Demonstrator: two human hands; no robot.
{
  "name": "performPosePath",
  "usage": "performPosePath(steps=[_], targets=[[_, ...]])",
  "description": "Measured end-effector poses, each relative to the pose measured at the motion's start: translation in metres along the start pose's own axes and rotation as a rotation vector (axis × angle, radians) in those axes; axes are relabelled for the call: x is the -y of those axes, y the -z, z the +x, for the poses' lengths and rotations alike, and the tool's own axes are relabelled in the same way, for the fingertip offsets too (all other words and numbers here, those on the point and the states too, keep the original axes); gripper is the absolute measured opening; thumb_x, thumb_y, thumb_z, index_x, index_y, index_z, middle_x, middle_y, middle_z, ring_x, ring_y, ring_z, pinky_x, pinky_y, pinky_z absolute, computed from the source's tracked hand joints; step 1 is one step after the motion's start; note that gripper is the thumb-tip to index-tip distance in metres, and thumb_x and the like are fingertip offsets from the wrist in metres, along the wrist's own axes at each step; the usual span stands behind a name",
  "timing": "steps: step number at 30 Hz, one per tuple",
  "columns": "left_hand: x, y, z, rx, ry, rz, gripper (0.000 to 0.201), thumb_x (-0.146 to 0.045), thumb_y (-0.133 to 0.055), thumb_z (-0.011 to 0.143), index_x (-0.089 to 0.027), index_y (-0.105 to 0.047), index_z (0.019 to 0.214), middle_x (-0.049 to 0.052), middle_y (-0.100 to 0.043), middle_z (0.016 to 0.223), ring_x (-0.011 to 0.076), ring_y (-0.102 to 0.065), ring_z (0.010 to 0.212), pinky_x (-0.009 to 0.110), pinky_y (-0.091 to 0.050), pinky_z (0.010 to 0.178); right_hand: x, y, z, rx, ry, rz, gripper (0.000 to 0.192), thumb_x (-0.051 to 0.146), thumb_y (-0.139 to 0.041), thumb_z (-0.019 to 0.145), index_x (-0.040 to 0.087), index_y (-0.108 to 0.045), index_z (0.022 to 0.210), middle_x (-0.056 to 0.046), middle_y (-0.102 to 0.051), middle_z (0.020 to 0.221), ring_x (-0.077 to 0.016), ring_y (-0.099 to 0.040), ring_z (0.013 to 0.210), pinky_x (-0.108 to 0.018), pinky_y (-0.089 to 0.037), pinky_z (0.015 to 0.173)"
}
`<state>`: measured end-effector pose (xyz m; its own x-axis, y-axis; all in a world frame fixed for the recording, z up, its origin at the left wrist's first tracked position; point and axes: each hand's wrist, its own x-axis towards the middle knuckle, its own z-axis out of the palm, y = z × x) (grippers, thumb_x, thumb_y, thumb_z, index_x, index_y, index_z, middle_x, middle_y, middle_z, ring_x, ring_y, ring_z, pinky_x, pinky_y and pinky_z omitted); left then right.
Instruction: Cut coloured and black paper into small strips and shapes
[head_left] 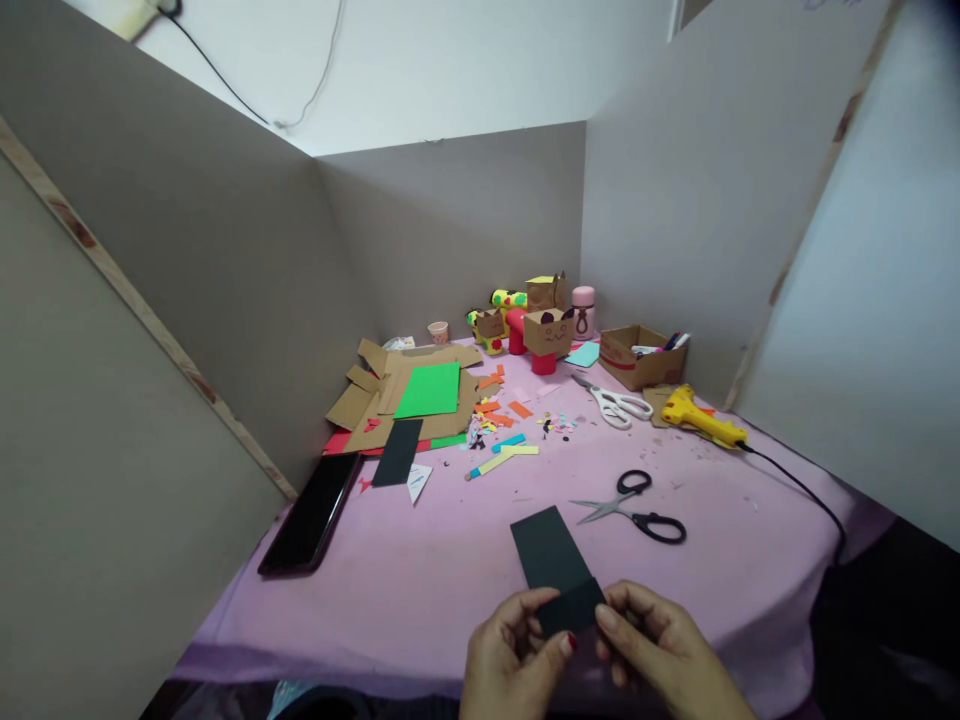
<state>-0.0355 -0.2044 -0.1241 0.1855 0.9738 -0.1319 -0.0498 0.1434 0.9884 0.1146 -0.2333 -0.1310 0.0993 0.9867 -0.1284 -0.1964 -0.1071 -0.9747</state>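
Currently, far left: a dark phone point(311, 515) lies flat on the pink-covered worktop point(420, 570), close to the left partition. Just right of it, a black paper strip point(397, 452) and a white scrap, then a pile of brown cardboard pieces point(367, 400) with a green sheet point(429, 390) on top. Small coloured paper offcuts point(499, 420) are scattered mid-worktop.

Centre, near edge: left hand point(510, 655) and right hand point(660, 650) both pinch the near end of a black card point(551, 555). That end is folded up; the far part lies flat on the cloth, pointing away. Left grip: thumb and forefinger closed on the fold's left side. Right grip: thumb and fingers closed on its right side. Hands nearly touch across the card.

Back centre: cardboard box figures point(547, 330) with drawn faces, and a pink bottle point(583, 312).

Right of the card: black-handled scissors point(637, 510), blades open. Farther back, white-handled scissors point(619, 405). Then a small cardboard box point(637, 355) holding pens, and a yellow glue gun point(701, 418) with its black cord running off the right edge.
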Motion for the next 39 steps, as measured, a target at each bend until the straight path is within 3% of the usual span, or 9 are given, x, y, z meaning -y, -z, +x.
performPosePath(steps=[5, 9, 12, 17, 24, 28, 32, 36, 39], targets=[[-0.009, 0.001, 0.005, 0.062, 0.131, -0.166, 0.041, -0.042, -0.083, 0.049, -0.014, -0.063, 0.07, -0.001, -0.061, 0.054, 0.0091, -0.051, 0.049, 0.02, -0.035, 0.052, 0.005, 0.016, 0.002, -0.099, 0.115, -0.139, 0.037, 0.053, -0.062, 0.076, 0.019, -0.06, 0.089, 0.001, -0.063, 0.06, -0.0146, -0.057, 0.05, -0.025, -0.045, 0.049], [-0.016, 0.002, 0.008, 0.03, 0.231, -0.232, 0.047, -0.05, -0.083, 0.045, -0.015, -0.057, 0.065, 0.0, -0.064, 0.051, 0.0089, -0.054, 0.046, 0.019, -0.037, 0.049, 0.026, 0.057, 0.022, -0.3, 0.41, -1.007, 0.031, 0.04, -0.044, 0.089, 0.018, -0.059, 0.106, -0.012, -0.068, 0.098, -0.0242, -0.064, 0.078, -0.035, -0.053, 0.067], [-0.019, 0.003, 0.01, 0.006, 0.268, -0.271, 0.048, -0.048, -0.084, 0.043, -0.015, -0.058, 0.065, 0.0, -0.066, 0.052, 0.0086, -0.056, 0.046, 0.018, -0.037, 0.047, 0.037, 0.086, 0.044, -0.276, 0.47, -1.191, 0.037, 0.029, -0.042, 0.087, 0.009, -0.06, 0.112, -0.023, -0.059, 0.118, -0.0374, -0.051, 0.111, -0.052, -0.041, 0.091], [-0.019, 0.005, 0.012, -0.038, 0.28, -0.306, 0.046, -0.046, -0.086, 0.041, -0.013, -0.062, 0.064, 0.002, -0.069, 0.055, 0.0093, -0.059, 0.049, 0.018, -0.04, 0.049, 0.034, 0.1, 0.064, -0.096, 0.479, -1.331, 0.038, 0.022, -0.049, 0.082, 0.008, -0.063, 0.113, -0.022, -0.064, 0.11, -0.0361, -0.058, 0.099, -0.052, -0.045, 0.087], [-0.026, 0.007, 0.016, -0.065, 0.286, -0.313, 0.056, -0.061, -0.078, 0.044, -0.01, -0.07, 0.067, 0.008, -0.072, 0.061, 0.0122, -0.062, 0.053, 0.019, -0.045, 0.05, 0.039, 0.102, 0.073, 0.004, 0.52, -1.363, 0.046, 0.022, -0.054, 0.079, 0.015, -0.056, 0.125, -0.019, -0.055, 0.129, -0.0359, -0.051, 0.115, -0.052, -0.04, 0.094], [-0.028, 0.009, 0.017, -0.08, 0.244, -0.318, 0.054, -0.058, -0.08, 0.043, -0.011, -0.073, 0.067, 0.009, -0.073, 0.065, 0.0145, -0.064, 0.058, 0.021, -0.046, 0.055, 0.042, 0.103, 0.077, 0.07, 0.527, -1.291, 0.037, 0.025, -0.056, 0.079, 0.022, -0.063, 0.115, -0.012, -0.066, 0.109, -0.0288, -0.06, 0.099, -0.042, -0.046, 0.087], [-0.021, 0.015, 0.017, -0.136, 0.14, -0.253, 0.05, -0.049, -0.086, 0.038, -0.014, -0.075, 0.073, 0.008, -0.072, 0.067, 0.0178, -0.063, 0.065, 0.026, -0.047, 0.065, 0.034, 0.104, 0.072, -0.009, 0.508, -1.171, 0.035, 0.026, -0.057, 0.077, 0.02, -0.063, 0.111, -0.011, -0.066, 0.094, -0.0277, -0.06, 0.087, -0.041, -0.047, 0.081], [-0.012, 0.016, 0.018, -0.136, 0.033, -0.151, 0.047, -0.039, -0.086, 0.043, -0.014, -0.074, 0.081, 0.001, -0.063, 0.057, 0.0121, -0.053, 0.054, 0.023, -0.04, 0.055, 0.021, 0.108, 0.061, -0.171, 0.446, -1.016, 0.037, 0.035, -0.047, 0.084, 0.015, -0.055, 0.115, -0.015, -0.064, 0.104, -0.0288, -0.06, 0.097, -0.04, -0.047, 0.084], [-0.011, 0.012, 0.016, -0.132, -0.007, -0.12, 0.04, -0.032, -0.085, 0.048, -0.014, -0.072, 0.081, -0.004, -0.053, 0.052, 0.0079, -0.044, 0.048, 0.02, -0.034, 0.05, 0.013, 0.1, 0.049, -0.266, 0.274, -0.611, 0.042, 0.043, -0.045, 0.086, 0.017, -0.052, 0.118, -0.012, -0.067, 0.099, -0.0276, -0.063, 0.091, -0.038, -0.05, 0.076]])
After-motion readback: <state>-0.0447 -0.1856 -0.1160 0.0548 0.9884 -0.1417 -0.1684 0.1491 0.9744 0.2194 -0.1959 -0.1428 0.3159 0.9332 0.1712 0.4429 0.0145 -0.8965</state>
